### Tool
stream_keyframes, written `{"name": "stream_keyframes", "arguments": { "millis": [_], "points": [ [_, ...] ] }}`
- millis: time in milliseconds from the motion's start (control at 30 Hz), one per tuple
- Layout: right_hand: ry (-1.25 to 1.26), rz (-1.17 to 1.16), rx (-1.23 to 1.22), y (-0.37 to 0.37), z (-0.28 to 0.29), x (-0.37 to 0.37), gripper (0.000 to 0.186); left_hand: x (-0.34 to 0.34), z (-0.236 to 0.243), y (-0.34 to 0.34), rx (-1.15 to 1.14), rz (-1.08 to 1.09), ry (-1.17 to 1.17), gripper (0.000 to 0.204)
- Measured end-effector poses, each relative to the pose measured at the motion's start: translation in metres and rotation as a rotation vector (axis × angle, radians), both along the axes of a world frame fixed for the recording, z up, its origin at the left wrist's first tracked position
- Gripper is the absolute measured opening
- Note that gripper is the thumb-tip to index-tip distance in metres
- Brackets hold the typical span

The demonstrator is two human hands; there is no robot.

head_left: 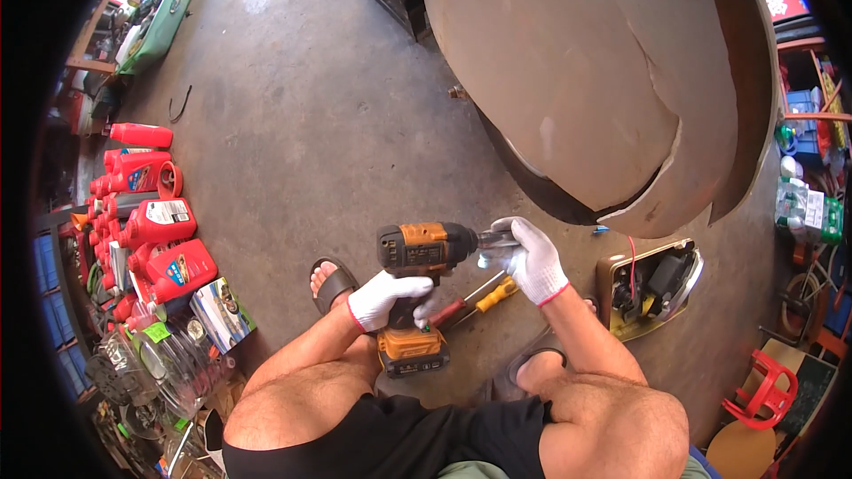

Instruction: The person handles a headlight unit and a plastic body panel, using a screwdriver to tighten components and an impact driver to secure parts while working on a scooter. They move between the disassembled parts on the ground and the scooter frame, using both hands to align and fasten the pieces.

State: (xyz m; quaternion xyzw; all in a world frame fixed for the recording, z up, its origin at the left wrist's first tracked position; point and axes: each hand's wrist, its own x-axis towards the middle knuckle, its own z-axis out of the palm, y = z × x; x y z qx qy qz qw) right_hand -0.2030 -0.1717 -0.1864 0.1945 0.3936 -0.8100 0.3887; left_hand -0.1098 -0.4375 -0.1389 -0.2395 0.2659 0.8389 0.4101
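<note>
My left hand (383,298), in a white glove with a red cuff, is closed round the handle of an orange and black cordless impact driver (415,247). The tool points right, with its battery pack at the bottom. At its nose, my gloved right hand (538,264) has its fingers closed on a metal socket or bit (493,238); its exact kind is unclear. Light from the tool falls on the right fingers. On the floor below lie a screwdriver with a yellow handle (497,294) and a tool with a red handle (446,313).
A large bent, torn metal shell (568,62) stands ahead to the right. Beside my right foot sits an open cream-coloured housing (612,279) with wires and black parts. Red bottles (169,220) line the left; a red plastic stool (765,390) is at the right.
</note>
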Motion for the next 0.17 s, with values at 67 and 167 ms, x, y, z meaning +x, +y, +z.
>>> {"name": "stream_keyframes", "arguments": {
  "millis": [67,167],
  "points": [
    [-0.001,-0.008,0.027,0.002,-0.002,0.002,0.031,0.000,-0.004,0.001,-0.171,0.014,0.059,0.053],
    [-0.048,-0.027,0.077,0.004,-0.006,0.002,0.031,0.004,-0.015,0.003,-0.277,0.049,-0.037,0.057]
  ]
}}
